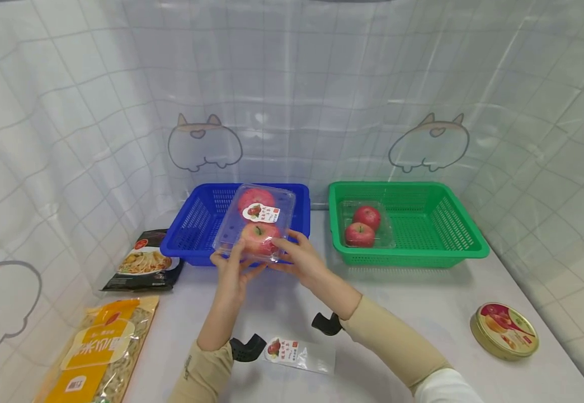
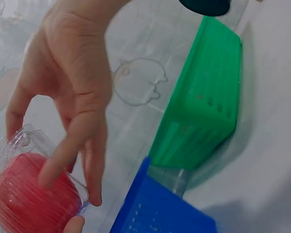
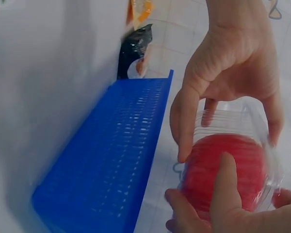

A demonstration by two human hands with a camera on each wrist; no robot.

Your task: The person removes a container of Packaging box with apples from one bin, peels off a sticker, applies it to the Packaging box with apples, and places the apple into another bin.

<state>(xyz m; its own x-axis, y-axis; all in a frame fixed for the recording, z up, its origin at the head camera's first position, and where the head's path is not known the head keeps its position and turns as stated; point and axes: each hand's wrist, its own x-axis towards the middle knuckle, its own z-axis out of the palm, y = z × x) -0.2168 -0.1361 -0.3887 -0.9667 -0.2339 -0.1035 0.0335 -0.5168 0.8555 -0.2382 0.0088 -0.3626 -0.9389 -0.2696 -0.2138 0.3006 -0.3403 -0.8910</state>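
Both hands hold up a clear plastic fruit box (image 1: 283, 204) with two red apples (image 1: 255, 198) inside, tilted over the front of the blue basket (image 1: 186, 235). A white sticker (image 1: 267, 214) with a red fruit picture is on its lid. My left hand (image 1: 231, 273) grips the near left corner, thumb on top and fingers beneath. At the near right corner my right hand (image 1: 306, 260) grips likewise. In the left wrist view the right hand (image 2: 77, 73) spreads its fingers round the box end. The left hand (image 3: 237, 58) does so in the right wrist view.
A green basket (image 1: 448, 215) at back right holds another clear box (image 1: 386, 238) of two apples. Left lie a black noodle packet (image 1: 143, 280) and a yellow bag (image 1: 95, 358). A round tin (image 1: 504, 331) stands at right. In front lies a stickered clear strip (image 1: 314, 358).
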